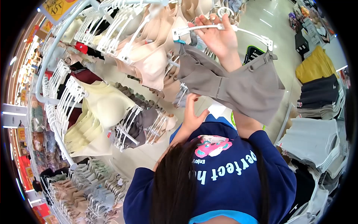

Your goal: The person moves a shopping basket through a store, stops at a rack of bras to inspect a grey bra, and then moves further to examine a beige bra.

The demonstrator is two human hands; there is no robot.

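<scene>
Fingers [205,22] of the right hand [220,37] are curled round a white hanger [250,33] at 12 o'clock, from which a grey bra [246,89] is hung; the left hand [192,115] fingers are pressed together against its hem.

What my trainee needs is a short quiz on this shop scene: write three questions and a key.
1. True or false: the right hand holds a white hanger carrying a grey bra.
2. The left hand touches: A) the grey bra's lower edge B) a yellow sign C) folded trousers.
3. Fill in: the hung bras beside it on the curved rack are ____ in colour.
Key: 1 true; 2 A; 3 beige.
</scene>
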